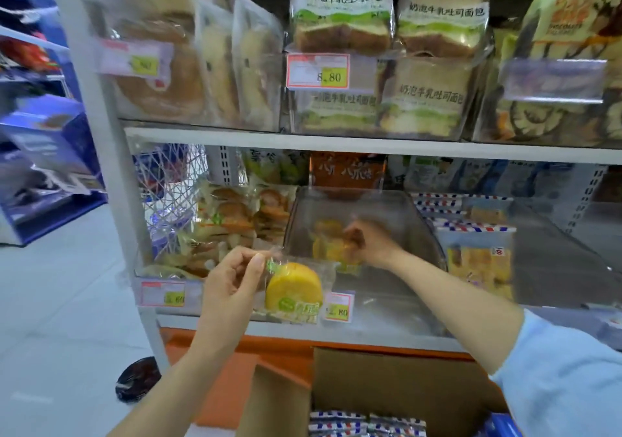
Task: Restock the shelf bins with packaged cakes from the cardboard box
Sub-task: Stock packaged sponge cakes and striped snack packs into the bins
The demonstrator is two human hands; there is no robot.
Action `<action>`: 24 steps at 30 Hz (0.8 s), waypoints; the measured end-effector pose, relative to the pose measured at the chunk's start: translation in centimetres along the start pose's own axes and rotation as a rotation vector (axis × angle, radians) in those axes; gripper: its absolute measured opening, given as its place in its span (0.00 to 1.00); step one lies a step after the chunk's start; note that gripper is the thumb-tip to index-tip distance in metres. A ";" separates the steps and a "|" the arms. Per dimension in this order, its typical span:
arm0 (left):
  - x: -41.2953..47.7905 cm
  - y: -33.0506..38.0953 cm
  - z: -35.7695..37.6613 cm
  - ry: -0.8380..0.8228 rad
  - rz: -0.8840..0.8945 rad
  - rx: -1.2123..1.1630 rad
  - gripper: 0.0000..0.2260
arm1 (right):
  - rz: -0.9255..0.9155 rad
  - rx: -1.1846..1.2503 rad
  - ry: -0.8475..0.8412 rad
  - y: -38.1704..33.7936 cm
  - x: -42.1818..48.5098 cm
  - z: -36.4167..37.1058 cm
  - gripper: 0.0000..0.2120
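Head view: the left hand [232,278] pinches the top seam of a clear-wrapped yellow cake [293,289], which hangs just before the shelf's front edge [370,334]. The right hand [368,239] reaches over the rim into the clear bin [417,214], fingers closed on another cake packet [331,246]; the bin around it is mostly bare. Below, the open cardboard box [397,382] sits near the shelf, with striped packets [367,425] inside.
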State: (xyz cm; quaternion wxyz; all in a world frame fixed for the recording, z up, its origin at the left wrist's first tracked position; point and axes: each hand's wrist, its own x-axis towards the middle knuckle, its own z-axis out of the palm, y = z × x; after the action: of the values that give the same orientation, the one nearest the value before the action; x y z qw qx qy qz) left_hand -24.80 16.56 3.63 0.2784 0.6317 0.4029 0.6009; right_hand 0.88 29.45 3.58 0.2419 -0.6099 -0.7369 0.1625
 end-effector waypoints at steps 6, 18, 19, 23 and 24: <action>0.9 -0.9 -0.1 0.005 -0.039 -0.016 0.09 | -0.013 0.098 0.097 -0.4 2.6 3.8 0.16; 1.2 -1.2 0.6 0.012 -0.058 -0.011 0.08 | -0.081 0.384 0.124 -2.7 -1.9 -2.2 0.16; 1.3 -1.1 0.8 0.026 -0.051 -0.002 0.08 | -0.128 0.481 0.096 -3.9 -3.1 -3.1 0.15; 1.9 -0.1 2.4 0.073 0.003 0.013 0.08 | -0.346 0.355 -0.204 -7.4 -6.9 -4.3 0.22; 2.1 0.3 2.8 0.077 0.010 0.008 0.08 | -0.365 0.286 -0.214 -7.6 -7.0 -4.2 0.22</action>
State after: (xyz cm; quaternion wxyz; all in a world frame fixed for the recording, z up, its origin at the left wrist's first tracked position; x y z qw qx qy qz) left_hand -22.10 18.52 4.61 0.2570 0.6113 0.4124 0.6247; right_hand -2.05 20.78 10.01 0.2715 -0.4055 -0.8259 0.2824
